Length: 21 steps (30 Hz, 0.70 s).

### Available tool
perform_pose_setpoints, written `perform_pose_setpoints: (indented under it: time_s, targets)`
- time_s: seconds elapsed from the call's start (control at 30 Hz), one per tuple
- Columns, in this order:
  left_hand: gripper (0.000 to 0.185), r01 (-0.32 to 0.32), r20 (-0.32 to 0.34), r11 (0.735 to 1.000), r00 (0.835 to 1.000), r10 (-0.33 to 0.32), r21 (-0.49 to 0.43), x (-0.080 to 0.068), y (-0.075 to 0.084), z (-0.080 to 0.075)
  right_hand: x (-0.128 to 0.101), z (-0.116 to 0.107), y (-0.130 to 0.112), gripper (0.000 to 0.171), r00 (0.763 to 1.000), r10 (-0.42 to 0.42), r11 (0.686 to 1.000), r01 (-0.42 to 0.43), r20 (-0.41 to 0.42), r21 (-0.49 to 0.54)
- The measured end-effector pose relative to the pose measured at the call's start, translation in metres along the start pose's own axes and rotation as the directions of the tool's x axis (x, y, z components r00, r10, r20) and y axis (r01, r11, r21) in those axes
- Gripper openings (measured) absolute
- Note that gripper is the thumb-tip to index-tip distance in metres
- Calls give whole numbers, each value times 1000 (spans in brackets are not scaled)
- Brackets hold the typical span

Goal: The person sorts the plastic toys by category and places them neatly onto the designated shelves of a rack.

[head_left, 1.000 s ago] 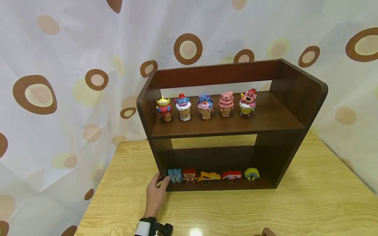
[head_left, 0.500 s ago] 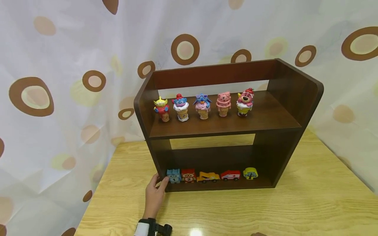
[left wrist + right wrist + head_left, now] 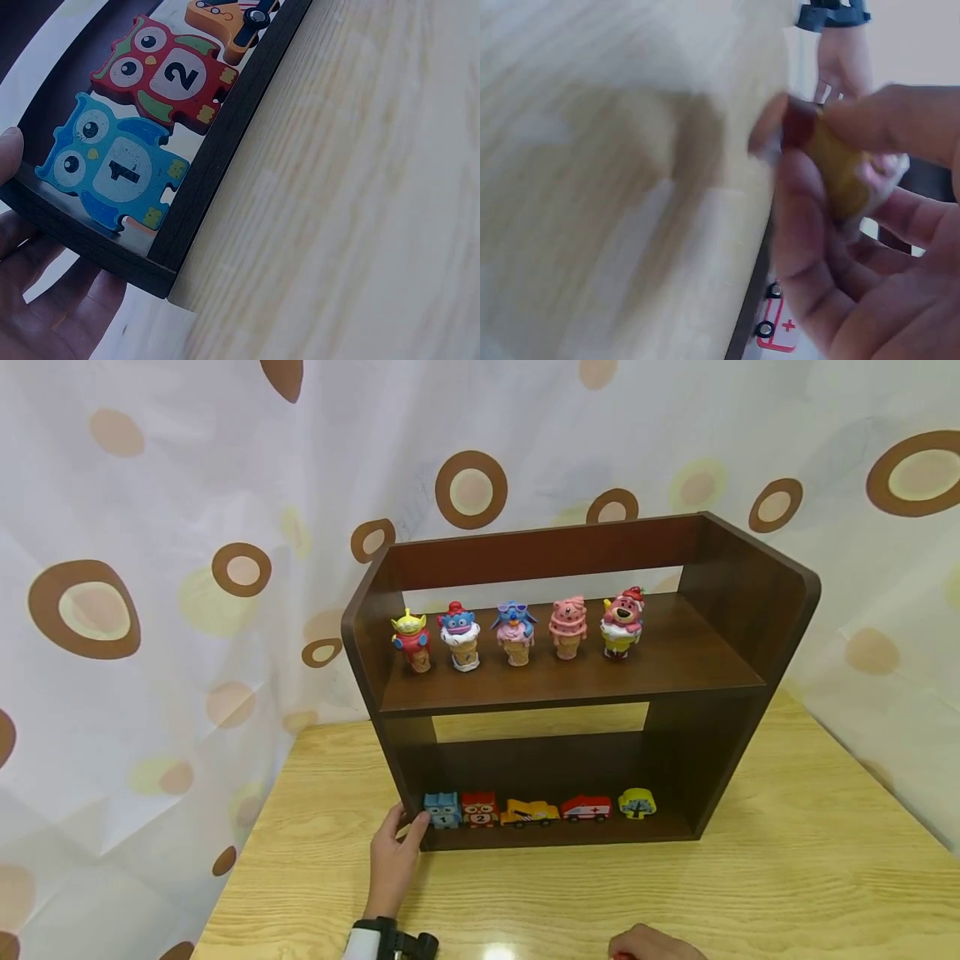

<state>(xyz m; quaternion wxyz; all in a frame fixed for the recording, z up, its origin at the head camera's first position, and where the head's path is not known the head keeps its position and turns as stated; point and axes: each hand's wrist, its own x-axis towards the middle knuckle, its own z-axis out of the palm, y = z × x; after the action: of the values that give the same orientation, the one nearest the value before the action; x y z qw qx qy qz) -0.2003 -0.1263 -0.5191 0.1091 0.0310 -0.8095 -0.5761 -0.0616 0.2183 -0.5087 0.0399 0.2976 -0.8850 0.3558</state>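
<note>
A white curtain (image 3: 187, 485) with brown rings and pale yellow spots hangs in soft folds behind and on both sides. In front of it stands a table (image 3: 787, 868) of light wood with clear grain. Near its front edge a small bright reflection of light (image 3: 497, 950) shows

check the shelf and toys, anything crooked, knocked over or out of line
Nothing stands out. The five ice cream figures stand upright in an even row on the upper shelf, and the flat toys sit in a neat line below. The left hand rests at the shelf's lower corner.
</note>
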Motion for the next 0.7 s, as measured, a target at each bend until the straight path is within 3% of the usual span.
perform_pose_setpoints:
  time_s: [0.03,0.13,0.2,0.37,0.5,0.6,0.7]
  targets:
    - [47,1,1,1000,1000,-1,-2,0,0,0,0,-4,-1,15,997,-41,999,39,-68,-36]
    - [47,3,5,1000,1000,-3,-2,0,0,0,8,-21,1,33,989,-124,992,121,-77,-40]
    - [47,1,6,1000,1000,-1,-2,0,0,-1,14,-32,-3,39,994,-81,997,81,-79,-2]
    - [45,-14,1,1000,1000,14,-2,-1,0,-2,33,-52,-30,45,979,49,998,-41,-200,44]
    - [44,-19,1,1000,1000,19,-5,-2,1,-3,47,-58,-50,46,960,84,993,-59,-266,99]
    - [44,-16,3,1000,1000,17,-7,-2,0,-2,55,-58,-59,43,959,74,988,-33,-273,151]
    - [45,-12,8,1000,1000,13,-6,-2,0,-1,60,-56,-64,44,957,40,990,0,-287,138]
